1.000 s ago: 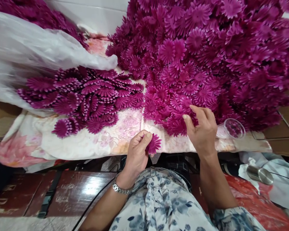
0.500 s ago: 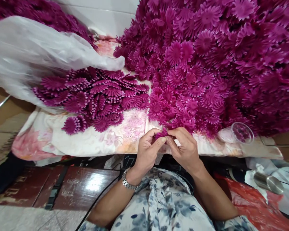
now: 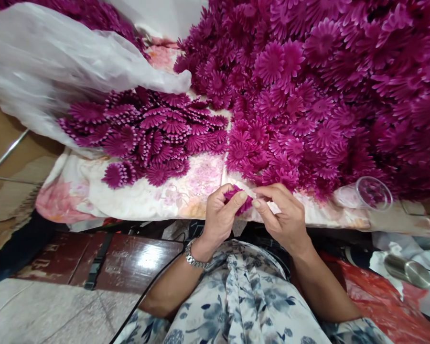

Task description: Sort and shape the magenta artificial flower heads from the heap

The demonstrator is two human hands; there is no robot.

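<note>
My left hand pinches a small purple artificial flower between thumb and fingers, just over the table's front edge. Close on its right is my right hand, with thumb and forefinger a little apart at the flower's edge; whether the thumb touches a petal I cannot tell. Part of the flower is hidden behind my left thumb. Beyond both hands rises a big heap of opened purple flowers. To the left lie stacked flat purple flower layers.
A white plastic bag lies over the left side of the table. The flowered tablecloth shows along the front. A clear plastic cup lies on its side at right. Below it are a metal cylinder and red plastic.
My right fingers have come away from the flower and parted, moving slightly right. More of the flower shows in my left hand. The whole view has shifted a little.
</note>
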